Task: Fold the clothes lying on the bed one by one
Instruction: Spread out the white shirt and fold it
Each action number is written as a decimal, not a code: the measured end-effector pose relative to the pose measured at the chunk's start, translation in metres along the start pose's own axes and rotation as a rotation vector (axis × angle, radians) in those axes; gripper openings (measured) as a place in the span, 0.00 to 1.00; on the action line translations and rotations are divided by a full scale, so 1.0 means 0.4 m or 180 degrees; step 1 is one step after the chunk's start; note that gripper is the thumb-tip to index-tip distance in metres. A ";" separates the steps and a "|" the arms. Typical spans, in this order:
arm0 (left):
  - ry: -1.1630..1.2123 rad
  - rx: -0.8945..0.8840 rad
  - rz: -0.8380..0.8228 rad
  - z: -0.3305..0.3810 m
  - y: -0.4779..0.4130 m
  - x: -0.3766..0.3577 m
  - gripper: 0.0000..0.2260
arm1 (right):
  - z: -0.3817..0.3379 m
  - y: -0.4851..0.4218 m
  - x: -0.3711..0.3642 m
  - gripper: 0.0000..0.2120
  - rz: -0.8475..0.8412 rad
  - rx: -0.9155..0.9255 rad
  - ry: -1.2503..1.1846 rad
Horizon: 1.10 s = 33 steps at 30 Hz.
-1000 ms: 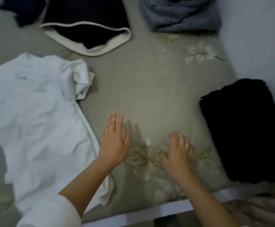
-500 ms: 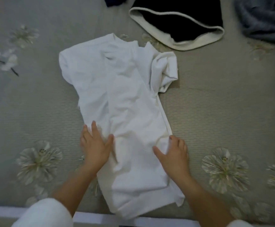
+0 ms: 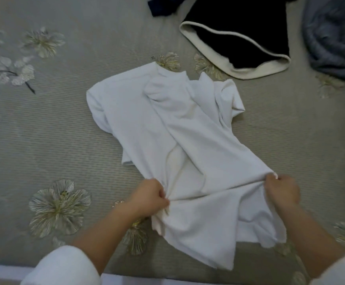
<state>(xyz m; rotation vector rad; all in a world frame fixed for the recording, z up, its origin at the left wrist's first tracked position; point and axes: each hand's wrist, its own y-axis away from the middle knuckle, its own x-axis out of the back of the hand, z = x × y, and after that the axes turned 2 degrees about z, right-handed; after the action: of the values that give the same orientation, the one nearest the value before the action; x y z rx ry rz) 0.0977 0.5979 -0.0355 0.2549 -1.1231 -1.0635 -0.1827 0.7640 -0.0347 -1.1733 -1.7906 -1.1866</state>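
One white shirt (image 3: 188, 130) on the bed (image 3: 64, 124), left grip (image 3: 149, 197) bunching its cloth, right grip (image 3: 281, 191) pinching its edge

Creased white T-shirt (image 3: 188, 140), collar farthest, on the floral grey bed (image 3: 64, 130), lower part bunched taut.

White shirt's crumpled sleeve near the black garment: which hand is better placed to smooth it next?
Probably the right hand: it grips the white shirt on the same side as the crumpled sleeve. The left hand would have to cross over.
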 end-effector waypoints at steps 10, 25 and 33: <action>0.1310 -0.0274 -0.0448 0.023 -0.036 0.104 0.07 | -0.225 0.101 -0.104 0.17 -0.0259 0.2240 -0.0044; -0.0072 0.0886 0.1717 -0.219 -0.335 0.336 0.48 | -0.355 -0.097 -0.126 0.07 -0.0326 0.1291 -0.0037; -0.0488 0.1093 0.1456 -0.176 -0.383 0.322 0.49 | -0.421 0.051 -0.201 0.36 0.0215 0.2446 -0.0107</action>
<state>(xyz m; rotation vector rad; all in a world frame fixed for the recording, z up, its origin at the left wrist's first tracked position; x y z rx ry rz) 0.0736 0.3939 -0.0891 0.1751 -1.4198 -0.4882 -0.1252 0.5856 -0.0394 -0.7788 -1.9423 -0.3548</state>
